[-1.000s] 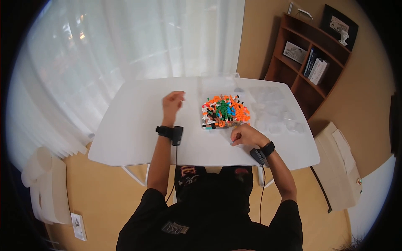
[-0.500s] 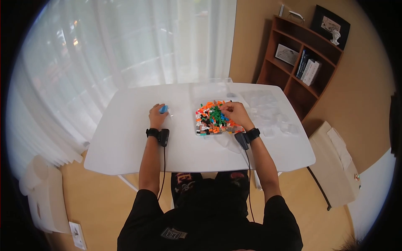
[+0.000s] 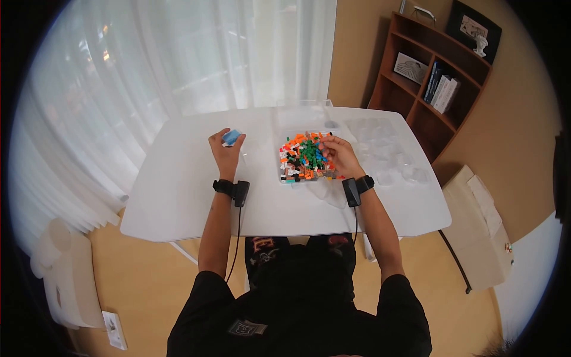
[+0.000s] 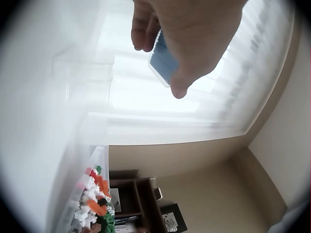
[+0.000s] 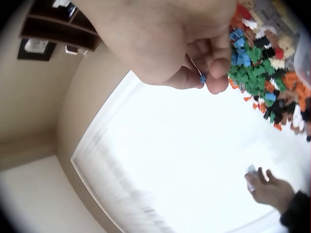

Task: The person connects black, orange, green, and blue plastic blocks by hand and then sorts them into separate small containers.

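Observation:
A clear tray (image 3: 284, 177) of small bricks in orange, green, black and white sits mid-table. My right hand (image 3: 334, 154) hovers over the tray's right side and pinches a tiny blue brick (image 5: 202, 78) between thumb and fingertip. My left hand (image 3: 225, 146) is raised over the table to the left of the tray and holds a flat light-blue piece (image 3: 231, 137), which the left wrist view shows gripped between fingers and thumb as the blue piece (image 4: 163, 60). The brick pile (image 5: 262, 73) lies just past my right fingers.
The white table (image 3: 178, 184) stands before sheer curtains. Several clear plastic cups or trays (image 3: 386, 154) lie on its right part, and a clear box (image 3: 300, 113) sits behind the brick tray. A wooden bookshelf (image 3: 443, 77) stands at the right wall.
My right hand went from the table's front edge onto the brick tray and now pinches a blue brick. My left hand picked up the blue piece and lifted it a little.

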